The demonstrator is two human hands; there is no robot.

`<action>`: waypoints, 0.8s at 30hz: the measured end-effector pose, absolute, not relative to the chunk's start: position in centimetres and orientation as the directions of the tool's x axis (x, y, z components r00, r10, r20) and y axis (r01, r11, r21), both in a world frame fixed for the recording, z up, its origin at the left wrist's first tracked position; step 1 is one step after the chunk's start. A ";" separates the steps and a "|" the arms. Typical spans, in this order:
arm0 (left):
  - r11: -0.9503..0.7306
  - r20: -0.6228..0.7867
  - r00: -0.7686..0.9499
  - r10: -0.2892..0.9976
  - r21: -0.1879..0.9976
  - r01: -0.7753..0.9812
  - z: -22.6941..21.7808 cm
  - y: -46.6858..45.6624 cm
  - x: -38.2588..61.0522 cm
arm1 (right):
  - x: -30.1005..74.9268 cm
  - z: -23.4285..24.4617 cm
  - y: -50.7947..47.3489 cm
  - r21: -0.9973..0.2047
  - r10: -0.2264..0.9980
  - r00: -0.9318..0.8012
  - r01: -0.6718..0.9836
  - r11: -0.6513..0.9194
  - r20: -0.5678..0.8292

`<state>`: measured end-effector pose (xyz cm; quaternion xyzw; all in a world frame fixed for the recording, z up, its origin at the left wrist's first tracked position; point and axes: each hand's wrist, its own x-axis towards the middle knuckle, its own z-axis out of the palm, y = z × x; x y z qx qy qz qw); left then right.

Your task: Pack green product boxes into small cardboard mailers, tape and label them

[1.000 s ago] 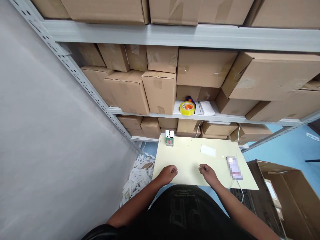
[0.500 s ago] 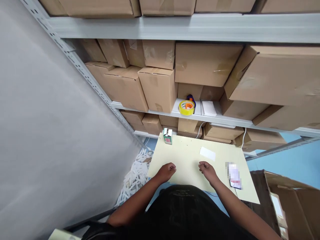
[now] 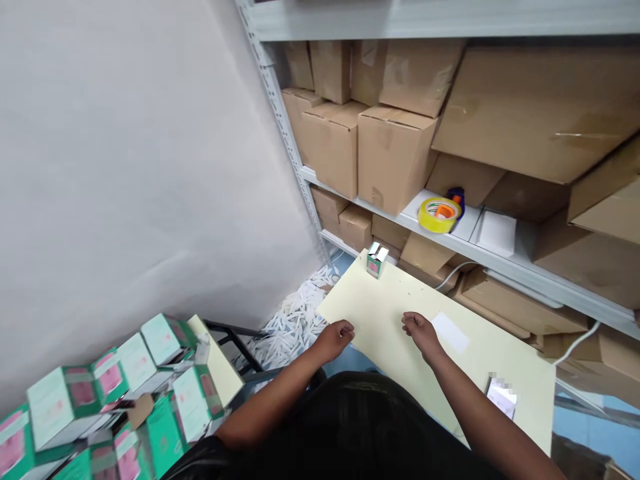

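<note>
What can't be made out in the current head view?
All in the head view:
- Palms of the left hand and right hand: hidden by their own curl.
- Small box on the table: contents too small to tell.
- Phone: screen washed out, partly pixelated.
- Green boxes: print blurred; pile cut off by left and bottom edges.

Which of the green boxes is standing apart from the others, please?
The green box at the far left corner of the cream table: it stands by itself, whereas the other green boxes crowd together at the picture's lower left.
</note>
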<state>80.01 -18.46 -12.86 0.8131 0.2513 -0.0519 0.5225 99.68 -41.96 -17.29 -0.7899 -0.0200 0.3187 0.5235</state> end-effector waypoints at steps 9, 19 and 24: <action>-0.228 -0.260 0.837 0.481 0.885 0.406 -11.5 -15.0 73.9 | 95.8 -16.2 -36.1 -0.857 0.470 0.770 -0.187 -0.481 -0.432; -0.128 -0.241 0.797 0.553 0.921 0.368 -9.9 -8.2 59.4 | 84.6 -14.3 -26.4 -0.881 0.511 0.766 -0.150 -0.449 -0.390; -0.080 -0.220 0.746 0.629 0.935 0.344 -9.1 -6.3 54.7 | 79.7 -13.5 -22.3 -0.889 0.594 0.713 -0.089 -0.449 -0.371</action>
